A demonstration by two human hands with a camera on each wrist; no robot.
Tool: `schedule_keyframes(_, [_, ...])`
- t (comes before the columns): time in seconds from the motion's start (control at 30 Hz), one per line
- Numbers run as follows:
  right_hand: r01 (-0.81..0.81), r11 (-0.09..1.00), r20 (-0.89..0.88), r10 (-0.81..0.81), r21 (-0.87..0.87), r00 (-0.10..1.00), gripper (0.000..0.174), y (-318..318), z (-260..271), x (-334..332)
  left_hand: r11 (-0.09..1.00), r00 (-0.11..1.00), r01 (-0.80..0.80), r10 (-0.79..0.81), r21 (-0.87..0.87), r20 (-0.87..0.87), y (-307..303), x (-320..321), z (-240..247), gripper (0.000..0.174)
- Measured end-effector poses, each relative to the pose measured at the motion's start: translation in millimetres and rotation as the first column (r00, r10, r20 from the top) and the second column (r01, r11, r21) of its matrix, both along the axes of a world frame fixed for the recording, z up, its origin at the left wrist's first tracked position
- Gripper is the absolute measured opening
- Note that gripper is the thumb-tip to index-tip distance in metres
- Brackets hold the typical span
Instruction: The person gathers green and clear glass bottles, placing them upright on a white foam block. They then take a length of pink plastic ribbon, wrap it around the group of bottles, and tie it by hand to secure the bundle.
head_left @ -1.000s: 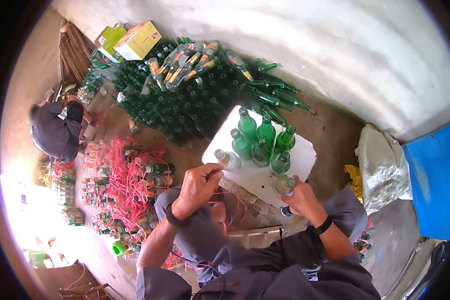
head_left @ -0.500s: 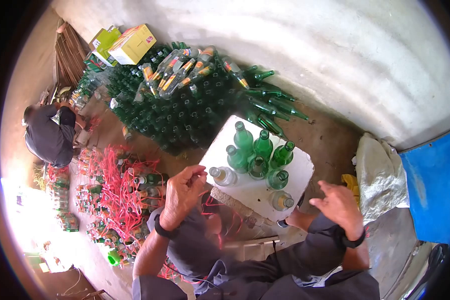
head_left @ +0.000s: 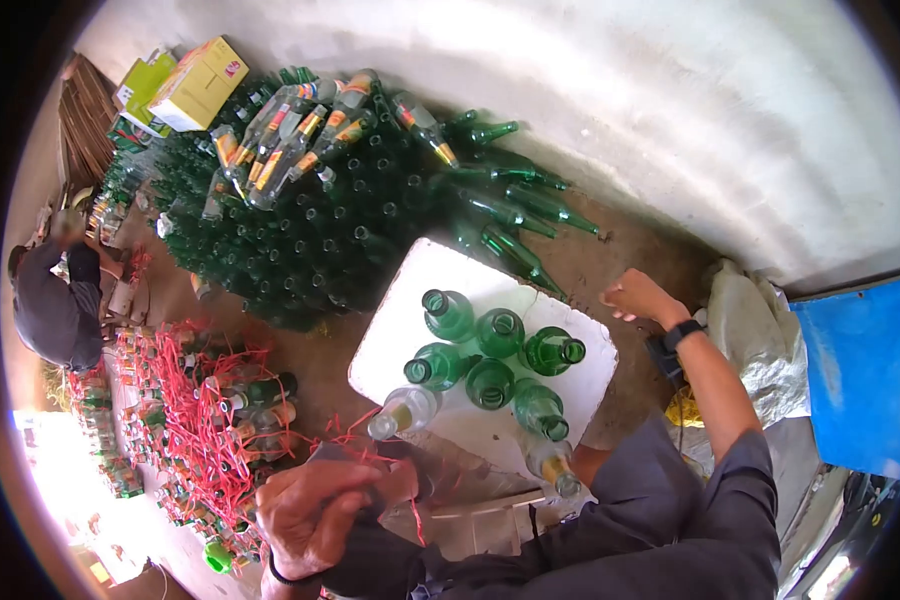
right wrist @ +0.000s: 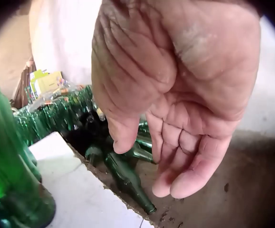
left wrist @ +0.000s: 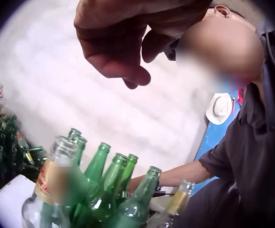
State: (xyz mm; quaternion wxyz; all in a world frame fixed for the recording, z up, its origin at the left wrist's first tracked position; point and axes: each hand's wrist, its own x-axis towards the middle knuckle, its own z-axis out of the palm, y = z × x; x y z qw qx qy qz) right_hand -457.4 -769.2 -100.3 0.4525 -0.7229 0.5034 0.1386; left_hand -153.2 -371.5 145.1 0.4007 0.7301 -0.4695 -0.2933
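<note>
Several green bottles [head_left: 490,383] stand in a cluster on a white board [head_left: 390,330], with a clear bottle [head_left: 406,412] at its left edge and another clear bottle [head_left: 552,466] at its near edge. My left hand [head_left: 315,510] is raised at the lower left, fingers loosely bent and holding nothing; the left wrist view shows that hand [left wrist: 128,38] above the bottles. Beyond the board's right edge, my right hand [head_left: 642,298] hangs in the air. In the right wrist view its palm [right wrist: 175,80] faces the camera, fingers loosely bent around nothing.
Behind the board lies a large mass of green bottles [head_left: 320,230], with labelled bottles [head_left: 280,140] on top. Bottles tangled in red strings [head_left: 205,420] fill the left floor. A person [head_left: 55,300] crouches farther left. A pale sack [head_left: 755,340] and blue panel [head_left: 860,370] are at right.
My right hand has let go of the near clear bottle and moved out past the board's right side. My left hand has drawn back from the left clear bottle, and the head view has shifted.
</note>
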Motion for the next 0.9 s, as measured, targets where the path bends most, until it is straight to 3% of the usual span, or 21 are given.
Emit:
schedule_keyframes(0.03, [0.033,0.999,0.053,-0.034,0.018,0.998,0.032,-6.7,-17.1,8.5,0.997,0.998,-0.059,0.058,-0.054,-0.019,-3.4,1.4,-7.8,0.016])
schedule_keyframes(0.1, [-0.005,1.000,-0.001,0.005,0.030,1.000,0.031,-19.8,-41.6,28.1,0.978,0.986,-0.165,0.165,-0.125,-0.012,-11.0,4.4,-25.5,0.014])
schedule_keyframes(0.27, [-0.087,0.981,-0.100,0.106,0.176,0.989,0.025,-50.5,-99.5,69.7,0.971,0.970,-0.240,0.240,-0.006,-0.027,-11.9,20.2,-59.0,0.016])
schedule_keyframes(0.33, [-0.157,0.948,-0.174,0.210,0.275,0.962,0.035,-57.4,-118.5,82.3,0.968,0.967,-0.247,0.250,0.054,-0.058,-10.8,24.2,-67.4,0.017])
schedule_keyframes(0.4, [-0.134,0.952,-0.203,0.194,0.276,0.960,0.043,-53.5,-129.0,88.5,0.926,0.919,-0.372,0.377,0.060,-0.119,-10.8,23.8,-72.6,0.020])
schedule_keyframes(0.53, [-0.085,0.952,-0.309,0.179,0.295,0.934,0.068,-49.7,-137.1,96.1,0.933,0.930,-0.356,0.359,0.054,-0.078,-14.1,24.3,-75.5,0.022])
schedule_keyframes(0.57, [-0.086,0.949,-0.310,0.184,0.304,0.933,0.068,-51.9,-147.2,92.7,0.932,0.929,-0.357,0.362,0.063,-0.078,-14.0,24.7,-76.3,0.022])
schedule_keyframes(0.63, [-0.106,0.945,-0.168,0.164,0.309,0.972,0.034,-60.9,-169.0,80.9,0.958,0.956,-0.288,0.288,0.016,-0.046,-15.8,25.1,-75.2,0.023])
schedule_keyframes(0.67, [-0.109,0.943,-0.171,0.169,0.314,0.971,0.034,-64.6,-177.1,77.9,0.956,0.955,-0.292,0.293,0.022,-0.048,-17.9,24.6,-69.7,0.023])
schedule_keyframes(0.73, [-0.037,0.883,-0.218,0.156,0.469,0.963,0.074,-66.4,-181.5,78.1,0.963,0.980,-0.198,0.198,0.183,0.017,-25.7,23.3,-54.9,0.016])
schedule_keyframes(0.77, [-0.040,0.882,-0.217,0.159,0.470,0.963,0.074,-64.9,-183.4,77.7,0.962,0.979,-0.201,0.201,0.184,0.018,-22.7,23.0,-60.9,0.016])
schedule_keyframes(0.83, [0.010,0.923,-0.249,0.093,0.384,0.964,0.034,-56.9,-178.8,82.0,0.989,0.989,-0.147,0.147,0.032,-0.003,-21.7,21.6,-74.3,0.024])
schedule_keyframes(0.9, [0.055,0.899,-0.236,0.054,0.434,0.970,0.031,-60.3,-186.2,79.4,0.987,0.991,-0.128,0.124,0.102,0.041,-32.9,21.4,-60.1,0.021])
